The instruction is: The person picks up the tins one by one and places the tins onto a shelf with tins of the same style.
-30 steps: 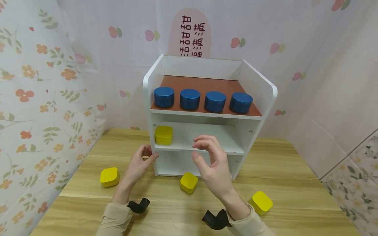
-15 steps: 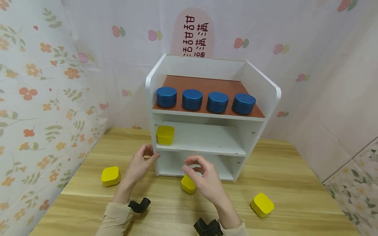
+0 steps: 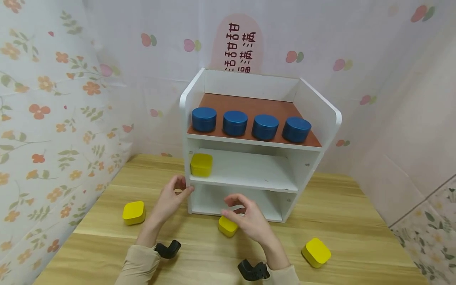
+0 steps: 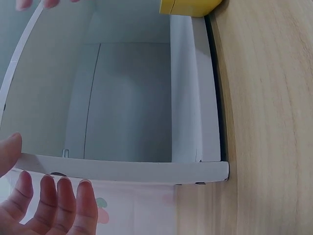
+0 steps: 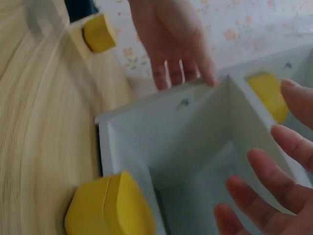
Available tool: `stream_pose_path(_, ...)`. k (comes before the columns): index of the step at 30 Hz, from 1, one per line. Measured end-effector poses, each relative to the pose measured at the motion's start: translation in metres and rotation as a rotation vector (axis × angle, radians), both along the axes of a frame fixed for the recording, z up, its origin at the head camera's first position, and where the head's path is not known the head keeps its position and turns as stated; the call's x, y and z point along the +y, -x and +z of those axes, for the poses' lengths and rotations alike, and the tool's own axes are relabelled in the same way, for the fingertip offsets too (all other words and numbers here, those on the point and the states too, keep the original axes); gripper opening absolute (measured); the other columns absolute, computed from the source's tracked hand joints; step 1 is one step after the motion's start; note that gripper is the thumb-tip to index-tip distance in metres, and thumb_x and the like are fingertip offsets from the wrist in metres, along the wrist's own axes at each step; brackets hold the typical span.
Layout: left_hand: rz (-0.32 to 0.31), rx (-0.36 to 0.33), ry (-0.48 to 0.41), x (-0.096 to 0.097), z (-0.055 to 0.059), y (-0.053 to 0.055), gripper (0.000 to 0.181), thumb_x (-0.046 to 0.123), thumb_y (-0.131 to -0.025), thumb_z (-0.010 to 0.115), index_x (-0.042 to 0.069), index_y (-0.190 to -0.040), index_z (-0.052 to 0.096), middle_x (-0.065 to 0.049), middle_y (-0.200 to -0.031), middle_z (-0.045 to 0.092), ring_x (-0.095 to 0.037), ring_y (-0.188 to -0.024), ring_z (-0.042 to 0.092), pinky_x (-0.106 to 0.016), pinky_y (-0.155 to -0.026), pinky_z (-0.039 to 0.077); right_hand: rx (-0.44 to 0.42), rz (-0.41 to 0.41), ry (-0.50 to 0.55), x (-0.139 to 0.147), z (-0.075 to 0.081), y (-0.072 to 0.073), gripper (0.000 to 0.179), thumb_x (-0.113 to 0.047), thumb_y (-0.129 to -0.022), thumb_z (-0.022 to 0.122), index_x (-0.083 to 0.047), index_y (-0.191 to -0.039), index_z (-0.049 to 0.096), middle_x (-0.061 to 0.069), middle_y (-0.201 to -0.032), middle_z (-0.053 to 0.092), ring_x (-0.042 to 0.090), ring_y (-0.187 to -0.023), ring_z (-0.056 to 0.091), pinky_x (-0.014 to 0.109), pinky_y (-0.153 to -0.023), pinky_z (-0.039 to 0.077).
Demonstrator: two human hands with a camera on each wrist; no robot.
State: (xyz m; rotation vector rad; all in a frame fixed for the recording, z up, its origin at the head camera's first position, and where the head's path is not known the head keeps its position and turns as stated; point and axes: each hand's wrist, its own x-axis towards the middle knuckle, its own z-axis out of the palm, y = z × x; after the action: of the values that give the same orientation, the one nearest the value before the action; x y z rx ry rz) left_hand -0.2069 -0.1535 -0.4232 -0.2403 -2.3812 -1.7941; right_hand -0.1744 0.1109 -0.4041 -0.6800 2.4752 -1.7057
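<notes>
My left hand (image 3: 171, 198) holds the left side panel of a small white shelf (image 3: 246, 186), thumb at the front edge and fingers along the outside. In the left wrist view, that thumb and the fingers (image 4: 63, 200) lie on either side of the panel. My right hand (image 3: 251, 219) hovers over a yellow rounded-square box (image 3: 227, 226) on the table before the shelf, partly covering it. Its fingers (image 5: 271, 183) are spread and relaxed in the right wrist view, apart from the box (image 5: 110, 208). Another yellow box (image 3: 201, 164) sits at the left end of the middle shelf.
Several blue round tins (image 3: 235, 122) stand in a row on the brown top board (image 3: 249, 105). One yellow box (image 3: 134, 212) lies on the wooden table (image 3: 199, 261) at left, another yellow box (image 3: 316, 252) at right. Patterned cloth (image 3: 160, 51) hangs behind and at the sides.
My right hand has come down and to the left from in front of the middle shelf to the yellow box on the table. My left hand stays on the side panel. The view shifts slightly.
</notes>
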Motion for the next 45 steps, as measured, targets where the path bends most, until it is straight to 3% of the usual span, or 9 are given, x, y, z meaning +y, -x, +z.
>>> stream_pose_path(12,0.019,0.017,0.034,-0.001,-0.001,0.002,0.026,0.018,-0.094,0.068,0.004,-0.106,0.05,-0.011,-0.098,0.053,-0.024,-0.094,0.051,-0.034,-0.081,0.045,-0.035,0.043,-0.071,0.013,-0.025,0.015,0.048,-0.024,-0.086,0.077,-0.001,-0.124,0.058,0.018,-0.123,0.059,0.039,-0.114,0.053,0.052,-0.092,0.046)
stream_pose_path(25,0.021,-0.017,0.025,-0.001,-0.003,0.0,0.031,0.023,-0.094,0.069,0.005,-0.112,0.052,-0.011,-0.106,0.055,-0.024,-0.1,0.051,-0.039,-0.088,0.046,-0.05,0.084,-0.217,0.021,-0.039,0.021,0.056,-0.023,-0.083,0.08,-0.002,-0.129,0.056,0.013,-0.125,0.058,0.033,-0.109,0.055,0.05,-0.091,0.046)
stream_pose_path(37,0.023,-0.023,0.048,0.0,-0.007,-0.001,0.03,0.023,-0.094,0.068,0.005,-0.111,0.051,-0.01,-0.103,0.055,-0.024,-0.098,0.051,-0.036,-0.085,0.045,-0.079,0.115,-0.251,0.024,-0.058,0.022,0.067,-0.026,-0.079,0.082,-0.006,-0.135,0.051,0.005,-0.12,0.058,0.024,-0.109,0.054,0.041,-0.093,0.045)
stream_pose_path(42,0.021,-0.031,0.034,0.002,-0.005,-0.002,0.032,0.024,-0.094,0.068,0.004,-0.112,0.051,-0.011,-0.105,0.054,-0.024,-0.1,0.051,-0.036,-0.087,0.045,-0.08,0.12,-0.247,0.025,-0.057,0.022,0.071,-0.023,-0.078,0.083,-0.005,-0.137,0.049,0.004,-0.119,0.057,0.023,-0.109,0.053,0.039,-0.092,0.045)
stream_pose_path(45,0.024,-0.02,0.035,0.002,-0.001,-0.001,0.031,0.022,-0.094,0.068,0.004,-0.112,0.051,-0.012,-0.105,0.054,-0.024,-0.1,0.051,-0.036,-0.087,0.045,-0.041,0.127,-0.305,0.025,-0.054,0.022,0.073,-0.022,-0.077,0.085,-0.005,-0.137,0.049,0.005,-0.119,0.056,0.025,-0.109,0.053,0.041,-0.093,0.045)
